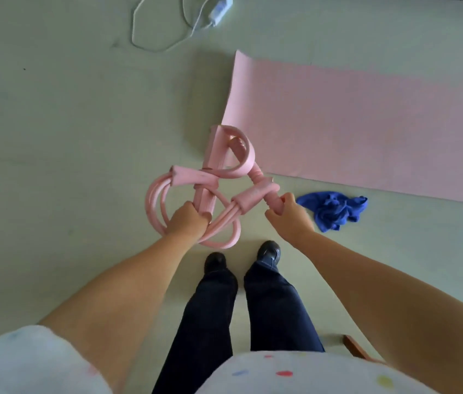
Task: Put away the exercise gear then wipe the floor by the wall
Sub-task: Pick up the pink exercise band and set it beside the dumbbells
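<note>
A person stands on a pale floor [54, 137] and holds a pink resistance-band exerciser [219, 177] up in front of the legs, above the floor. The left hand [187, 223] is curled around the looped pink tubes [156, 200] and the long foam bar near their middle, gripping them. The right hand [288, 216] pinches and grips the ribbed end of a foam handle at the exerciser's right side. A pink exercise mat [366, 123] lies flat on the floor to the upper right, its near corner just behind the exerciser. A crumpled blue cloth [335, 209] lies on the floor just beside the mat's near edge, close to the right hand. A white cable with a small switch box [219, 9] lies on the floor at the top.
</note>
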Tool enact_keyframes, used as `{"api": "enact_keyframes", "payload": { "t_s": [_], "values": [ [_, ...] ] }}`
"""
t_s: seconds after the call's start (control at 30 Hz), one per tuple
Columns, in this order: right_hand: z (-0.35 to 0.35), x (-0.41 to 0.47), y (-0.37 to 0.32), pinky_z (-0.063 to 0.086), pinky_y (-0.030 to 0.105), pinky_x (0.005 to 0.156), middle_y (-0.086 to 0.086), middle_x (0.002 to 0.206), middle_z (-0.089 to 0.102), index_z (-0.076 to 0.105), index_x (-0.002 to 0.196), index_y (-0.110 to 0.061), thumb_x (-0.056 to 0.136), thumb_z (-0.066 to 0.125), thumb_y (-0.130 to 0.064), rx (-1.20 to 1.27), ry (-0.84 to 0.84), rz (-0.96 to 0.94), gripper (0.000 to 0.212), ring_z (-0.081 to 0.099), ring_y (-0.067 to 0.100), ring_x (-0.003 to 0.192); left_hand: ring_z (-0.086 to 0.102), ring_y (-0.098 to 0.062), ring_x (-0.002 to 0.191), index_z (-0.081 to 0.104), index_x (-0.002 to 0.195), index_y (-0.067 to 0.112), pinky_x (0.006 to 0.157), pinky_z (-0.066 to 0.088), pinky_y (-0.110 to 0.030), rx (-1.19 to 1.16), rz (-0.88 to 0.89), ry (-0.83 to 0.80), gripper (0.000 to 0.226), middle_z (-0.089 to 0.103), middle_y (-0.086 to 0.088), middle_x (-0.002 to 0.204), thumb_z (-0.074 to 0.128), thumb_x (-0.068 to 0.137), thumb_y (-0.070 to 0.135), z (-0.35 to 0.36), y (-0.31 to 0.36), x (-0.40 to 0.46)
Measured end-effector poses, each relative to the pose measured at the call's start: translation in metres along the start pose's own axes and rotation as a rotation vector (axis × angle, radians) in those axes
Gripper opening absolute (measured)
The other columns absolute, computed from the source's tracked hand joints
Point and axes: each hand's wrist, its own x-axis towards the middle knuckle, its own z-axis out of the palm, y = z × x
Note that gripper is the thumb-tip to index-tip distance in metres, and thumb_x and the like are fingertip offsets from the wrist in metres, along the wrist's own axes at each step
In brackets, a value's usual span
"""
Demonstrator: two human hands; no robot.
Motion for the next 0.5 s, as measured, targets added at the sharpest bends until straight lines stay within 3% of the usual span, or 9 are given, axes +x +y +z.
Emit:
{"api": "enact_keyframes", "payload": {
  "t_s": [0.1,0.4,0.5],
  "values": [
    [-0.022,-0.041,0.001,0.042,0.034,0.057,0.005,0.076,0.054,0.039,0.107,-0.010,0.089,0.049,-0.024,0.020,0.109,-0.006,0.025,0.055,0.027,0.067,0.057,-0.019,0.066,0.053,0.099,0.011,0.057,0.039,-0.030,0.051,0.085,0.032,0.021,0.059,-0.001,0.078,0.048,0.093,0.031,-0.015,0.018,-0.032],
    [-0.023,-0.143,0.076,0.034,0.030,0.051,0.003,0.076,0.052,0.037,0.102,-0.011,0.089,0.048,-0.024,0.252,0.363,0.178,0.021,0.049,0.021,0.061,0.055,-0.024,0.073,0.054,0.092,0.013,0.068,0.041,-0.031,0.362,0.392,-0.070,0.020,0.060,-0.003,0.081,0.051,0.090,0.032,0.006,0.075,-0.093],
    [-0.032,-0.166,0.108,0.037,0.032,0.055,0.008,0.081,0.057,0.041,0.104,-0.007,0.089,0.048,-0.023,0.353,0.453,0.236,0.023,0.053,0.026,0.066,0.058,-0.027,0.077,0.057,0.094,0.013,0.074,0.045,-0.032,0.437,0.493,-0.097,0.022,0.063,-0.005,0.084,0.052,0.089,0.033,0.026,0.110,-0.114]
  ]
}}
